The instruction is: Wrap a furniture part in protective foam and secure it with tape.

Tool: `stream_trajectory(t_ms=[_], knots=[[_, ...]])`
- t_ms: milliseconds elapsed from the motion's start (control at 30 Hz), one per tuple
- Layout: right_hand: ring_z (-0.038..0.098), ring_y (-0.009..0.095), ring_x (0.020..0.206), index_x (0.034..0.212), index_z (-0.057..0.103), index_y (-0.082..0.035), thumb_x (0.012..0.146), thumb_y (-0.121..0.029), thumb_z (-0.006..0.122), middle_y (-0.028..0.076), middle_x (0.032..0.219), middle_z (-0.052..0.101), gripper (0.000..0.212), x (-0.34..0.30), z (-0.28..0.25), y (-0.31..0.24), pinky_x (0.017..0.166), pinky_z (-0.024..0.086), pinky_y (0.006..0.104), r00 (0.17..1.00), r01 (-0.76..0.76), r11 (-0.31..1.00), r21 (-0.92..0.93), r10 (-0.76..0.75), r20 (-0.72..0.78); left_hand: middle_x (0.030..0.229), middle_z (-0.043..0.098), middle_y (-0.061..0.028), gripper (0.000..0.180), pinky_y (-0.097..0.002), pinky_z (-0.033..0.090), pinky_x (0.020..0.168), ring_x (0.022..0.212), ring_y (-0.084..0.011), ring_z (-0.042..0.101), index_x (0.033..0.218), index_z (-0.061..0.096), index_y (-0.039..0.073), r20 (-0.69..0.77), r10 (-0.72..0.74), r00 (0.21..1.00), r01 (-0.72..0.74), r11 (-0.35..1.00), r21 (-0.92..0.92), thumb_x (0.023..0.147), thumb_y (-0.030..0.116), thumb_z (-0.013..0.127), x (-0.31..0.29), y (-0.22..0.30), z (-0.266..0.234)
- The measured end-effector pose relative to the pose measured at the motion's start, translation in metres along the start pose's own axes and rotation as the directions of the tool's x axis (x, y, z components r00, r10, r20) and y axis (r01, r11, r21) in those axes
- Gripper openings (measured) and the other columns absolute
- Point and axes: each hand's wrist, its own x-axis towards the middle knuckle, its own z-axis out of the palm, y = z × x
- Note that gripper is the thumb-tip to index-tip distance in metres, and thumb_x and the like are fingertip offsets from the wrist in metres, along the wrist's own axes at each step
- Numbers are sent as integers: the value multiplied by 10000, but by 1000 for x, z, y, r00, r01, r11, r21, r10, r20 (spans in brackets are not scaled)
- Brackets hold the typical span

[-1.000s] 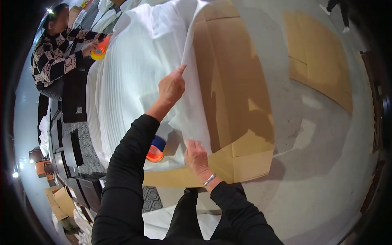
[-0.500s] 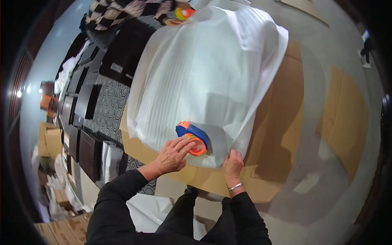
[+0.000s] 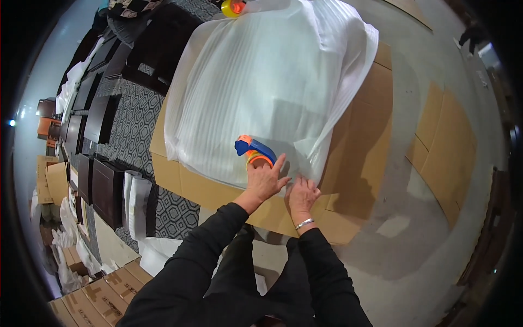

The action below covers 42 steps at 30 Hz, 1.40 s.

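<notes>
A white foam sheet (image 3: 239, 92) is draped over a large bulky shape, which it hides. On its near end lies a blue and orange tape dispenser (image 3: 262, 150). My left hand (image 3: 263, 182) has some fingers hooked in the dispenser's orange ring, while its index finger and thumb point outward. Just to the right, my right hand (image 3: 303, 197) is closed at the sheet's near edge, fingertips bent against the foam. A second, yellow and orange tape roll (image 3: 233, 7) shows at the far end, beside the sheet.
Flattened cardboard (image 3: 359, 136) lies under the wrapped shape; another cardboard sheet (image 3: 444, 147) is on the floor at right. Dark panels (image 3: 106, 188) stand on the patterned carpet (image 3: 136, 122) at left. Cardboard boxes (image 3: 101, 297) sit at lower left. A person's checkered sleeve (image 3: 131, 7) shows at far left.
My left hand has come over the dispenser's ring, its fingers now in it. My right hand has moved left along the sheet's edge. The other person's hand has left the view.
</notes>
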Motion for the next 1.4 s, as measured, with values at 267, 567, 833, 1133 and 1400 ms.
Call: stream_trajectory(t_ms=[267, 567, 833, 1133, 1400], knots=[[417, 230, 1227, 1276, 517, -56, 755, -409, 656, 63, 1314, 527, 645, -14, -1, -4, 974, 275, 499, 999, -34, 995, 97, 36, -20, 706, 612, -106, 72, -429, 432, 625, 655, -300, 599, 899, 613, 93, -435, -43, 899, -152, 901, -405, 828, 106, 610, 11, 10, -42], [381, 229, 1244, 1266, 550, -30, 779, -439, 630, 81, 1297, 524, 640, -23, 4, 6, 1032, 224, 526, 994, 8, 987, 160, -25, 107, 1005, 611, -149, 432, -307, 474, 844, 910, -243, 605, 1241, 566, 47, -63, 338, 939, -259, 577, -774, 828, -49, 486, 25, 86, -106], [387, 279, 1209, 1177, 549, -167, 809, -425, 557, 76, 1202, 503, 450, -19, 27, 11, 996, 278, 513, 983, 73, 995, 73, -84, 162, 832, 599, -172, 357, -432, 516, 692, 784, -368, 620, 1113, 624, 166, 91, 361, 928, -269, 820, -505, 781, 281, 687, 71, 97, -45], [387, 314, 1271, 1265, 545, -138, 747, -460, 643, 110, 1310, 507, 619, -31, 29, 27, 1047, 235, 583, 958, 287, 957, -41, -286, 32, 816, 628, -196, 366, -446, 535, 659, 747, -382, 636, 921, 605, 56, 297, 381, 875, -285, 903, -321, 671, 288, 738, 78, 103, -46], [453, 283, 1257, 1152, 566, -74, 802, -190, 595, 106, 1228, 573, 369, -33, 50, 54, 1093, 310, 476, 934, 340, 934, 106, -323, -153, 761, 628, -182, 438, -464, 526, 628, 682, -383, 627, 1044, 626, 114, 94, 364, 927, -312, 884, -348, 667, 310, 733, 37, 61, -68]])
